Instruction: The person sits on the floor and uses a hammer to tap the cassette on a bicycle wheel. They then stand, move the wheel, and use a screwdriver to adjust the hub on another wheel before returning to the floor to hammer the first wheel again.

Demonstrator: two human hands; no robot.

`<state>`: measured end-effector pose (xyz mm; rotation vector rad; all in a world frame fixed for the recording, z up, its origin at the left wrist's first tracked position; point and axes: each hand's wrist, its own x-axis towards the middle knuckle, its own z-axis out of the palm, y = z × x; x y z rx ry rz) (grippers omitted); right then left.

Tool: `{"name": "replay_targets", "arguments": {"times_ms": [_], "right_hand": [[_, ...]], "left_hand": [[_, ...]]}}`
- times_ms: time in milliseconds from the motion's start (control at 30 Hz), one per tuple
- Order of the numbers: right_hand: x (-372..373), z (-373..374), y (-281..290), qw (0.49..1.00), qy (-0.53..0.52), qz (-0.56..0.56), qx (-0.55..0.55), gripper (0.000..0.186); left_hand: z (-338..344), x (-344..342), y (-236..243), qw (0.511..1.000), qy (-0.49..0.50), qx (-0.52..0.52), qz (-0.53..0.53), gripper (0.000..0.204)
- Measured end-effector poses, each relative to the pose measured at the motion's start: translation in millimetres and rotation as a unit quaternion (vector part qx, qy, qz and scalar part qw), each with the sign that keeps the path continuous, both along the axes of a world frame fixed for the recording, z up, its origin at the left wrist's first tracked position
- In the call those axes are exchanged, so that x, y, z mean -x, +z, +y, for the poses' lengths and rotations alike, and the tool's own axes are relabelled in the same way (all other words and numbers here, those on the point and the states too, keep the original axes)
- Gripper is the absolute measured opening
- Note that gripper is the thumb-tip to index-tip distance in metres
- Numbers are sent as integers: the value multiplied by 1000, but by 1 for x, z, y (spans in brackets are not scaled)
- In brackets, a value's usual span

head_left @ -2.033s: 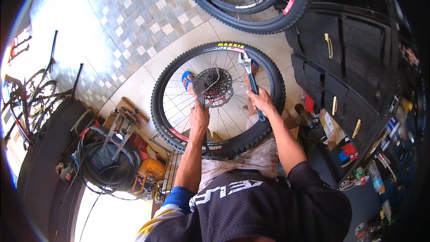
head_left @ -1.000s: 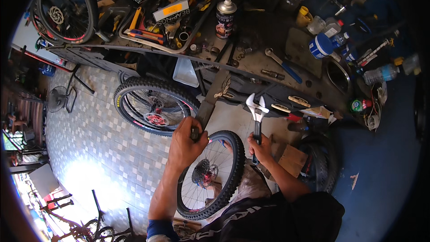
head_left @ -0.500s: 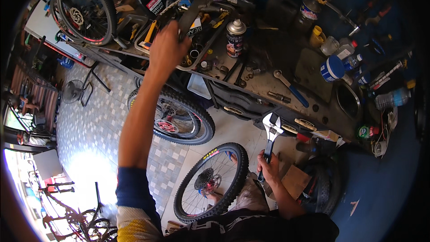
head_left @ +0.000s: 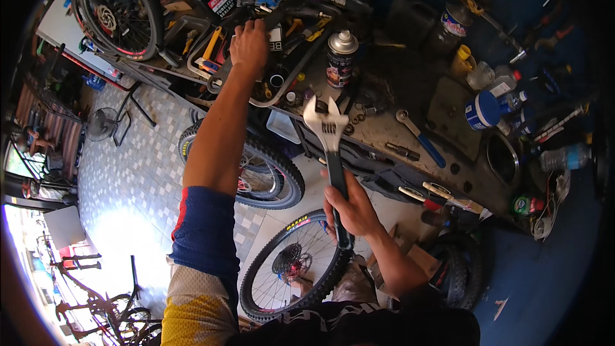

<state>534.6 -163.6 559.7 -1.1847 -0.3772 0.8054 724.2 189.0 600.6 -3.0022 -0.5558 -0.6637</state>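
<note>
Possibly going wrong: left hand (head_left: 250, 45) snagging loose tools, cluttered tray (head_left: 261, 103) leaving little finger room; wrench (head_left: 334, 147) slipping and striking wheel (head_left: 288, 260), one-handed hold loosening. Left arm lying outstretched toward surface (head_left: 378, 134), back of hand facing up, fingers curling; cannot tell whether gripping anything. Right hand (head_left: 352, 208) gripping wrench handle, elbow bending, wrench head pointing forward, handle end overlapping wheel in view.
</note>
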Motion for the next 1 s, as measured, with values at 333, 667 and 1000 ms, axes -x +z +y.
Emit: {"name": "replay_targets", "arguments": {"times_ms": [333, 667, 1000], "right_hand": [[-120, 182, 34, 974, -147, 128, -115, 24], [-219, 248, 21, 975, -164, -47, 140, 31], [-111, 223, 36, 825, -135, -487, 253, 41]], "left_hand": [[26, 48, 15, 999, -21, 1, 30, 46], [13, 236, 15, 972, -47, 155, -170, 35], [-54, 454, -92, 716, 58, 687, -112, 25]]}}
